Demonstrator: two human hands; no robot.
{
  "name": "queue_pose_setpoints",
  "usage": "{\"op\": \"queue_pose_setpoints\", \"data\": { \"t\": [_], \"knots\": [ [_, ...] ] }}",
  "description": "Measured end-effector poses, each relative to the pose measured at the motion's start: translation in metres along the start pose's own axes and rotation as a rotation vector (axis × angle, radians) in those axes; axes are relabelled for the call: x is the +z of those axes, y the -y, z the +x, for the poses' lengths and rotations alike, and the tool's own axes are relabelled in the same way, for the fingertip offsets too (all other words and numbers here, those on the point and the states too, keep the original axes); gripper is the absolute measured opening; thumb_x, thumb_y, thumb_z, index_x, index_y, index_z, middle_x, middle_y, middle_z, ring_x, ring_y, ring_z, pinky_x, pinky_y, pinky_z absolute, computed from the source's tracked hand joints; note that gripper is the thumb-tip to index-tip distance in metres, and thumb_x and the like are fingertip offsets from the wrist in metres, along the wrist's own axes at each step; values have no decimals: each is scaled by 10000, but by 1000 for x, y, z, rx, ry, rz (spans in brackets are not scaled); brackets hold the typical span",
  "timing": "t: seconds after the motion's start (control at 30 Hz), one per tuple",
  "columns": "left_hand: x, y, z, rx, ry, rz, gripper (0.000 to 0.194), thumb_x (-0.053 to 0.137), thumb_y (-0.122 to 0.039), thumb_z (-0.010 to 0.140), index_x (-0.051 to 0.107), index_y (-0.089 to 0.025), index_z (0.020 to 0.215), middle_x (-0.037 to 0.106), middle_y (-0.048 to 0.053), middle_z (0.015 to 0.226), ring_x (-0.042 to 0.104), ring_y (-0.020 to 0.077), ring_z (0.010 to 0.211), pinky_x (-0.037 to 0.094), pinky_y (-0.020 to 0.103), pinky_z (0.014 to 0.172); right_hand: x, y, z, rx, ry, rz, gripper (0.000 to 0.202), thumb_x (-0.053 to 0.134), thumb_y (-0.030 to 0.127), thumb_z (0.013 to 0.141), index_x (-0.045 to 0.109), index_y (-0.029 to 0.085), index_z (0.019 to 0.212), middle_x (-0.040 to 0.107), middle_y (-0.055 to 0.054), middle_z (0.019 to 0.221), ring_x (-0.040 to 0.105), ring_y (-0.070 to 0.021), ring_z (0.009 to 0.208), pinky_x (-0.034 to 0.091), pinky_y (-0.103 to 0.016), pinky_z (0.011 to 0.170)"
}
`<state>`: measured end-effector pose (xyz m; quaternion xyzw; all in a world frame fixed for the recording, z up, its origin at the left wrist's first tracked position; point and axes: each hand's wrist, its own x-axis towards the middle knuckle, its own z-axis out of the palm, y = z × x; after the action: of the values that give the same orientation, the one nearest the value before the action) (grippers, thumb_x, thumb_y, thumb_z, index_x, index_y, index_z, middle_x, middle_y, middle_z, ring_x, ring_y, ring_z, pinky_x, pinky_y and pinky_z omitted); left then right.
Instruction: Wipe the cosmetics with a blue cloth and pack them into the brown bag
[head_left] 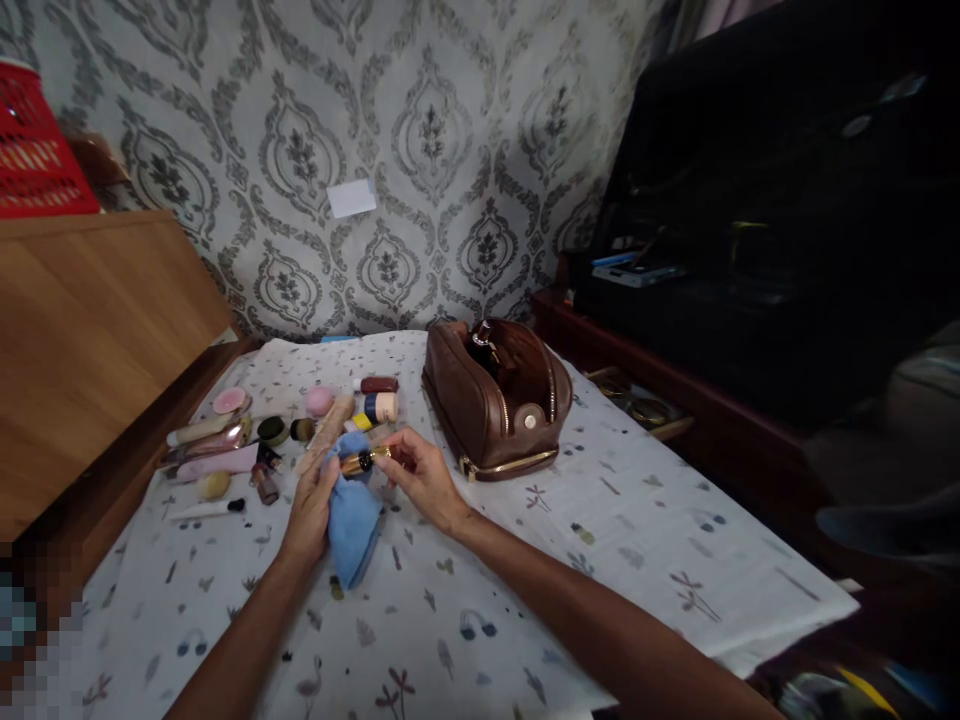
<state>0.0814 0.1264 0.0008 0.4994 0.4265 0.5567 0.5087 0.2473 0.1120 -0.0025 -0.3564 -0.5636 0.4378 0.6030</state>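
My left hand (311, 505) is closed round a light blue cloth (352, 525), which hangs down below the fingers. Between my two hands lies a small gold and black cosmetic item (364, 461), one end against the cloth. My right hand (424, 480) pinches its other end with thumb and fingers. Just right of the hands, a brown leather bag (480, 410) stands unzipped, with a shiny-capped item (482, 332) showing in its opening. Left of my hands are several cosmetics, among them a pink sponge (319, 401), a dark red tube (379, 384) and a brush (214, 485).
A white patterned cloth (420, 640) covers the surface. At the left stands a wooden cabinet (97, 330) with a red basket (41, 150) on top. A large dark screen (750, 230) is at the right, above an open drawer (667, 428). Patterned wallpaper rises behind.
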Motion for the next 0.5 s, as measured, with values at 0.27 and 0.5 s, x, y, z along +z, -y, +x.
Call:
{"op": "queue_pose_setpoints", "data": {
  "t": [0.27, 0.5],
  "knots": [
    [-1, -2, -10, -118, 96, 186, 620, 771, -600, 695, 724, -137, 1104, 729, 50, 896, 606, 137, 684, 488, 205, 623, -16, 31, -2, -12, 6, -142, 302, 628, 489, 876, 531, 205, 838, 479, 66, 620, 469, -83, 509, 398, -200, 482],
    [3, -5, -17, -45, 206, 501, 531, 656, -628, 748, 752, -124, 886, 664, 18, 688, 556, 170, 629, 498, 259, 641, -31, 50, -12, -41, 37, -313, 249, 646, 399, 872, 539, 194, 779, 464, 68, 603, 431, -85, 554, 341, -208, 530]
  ]
}}
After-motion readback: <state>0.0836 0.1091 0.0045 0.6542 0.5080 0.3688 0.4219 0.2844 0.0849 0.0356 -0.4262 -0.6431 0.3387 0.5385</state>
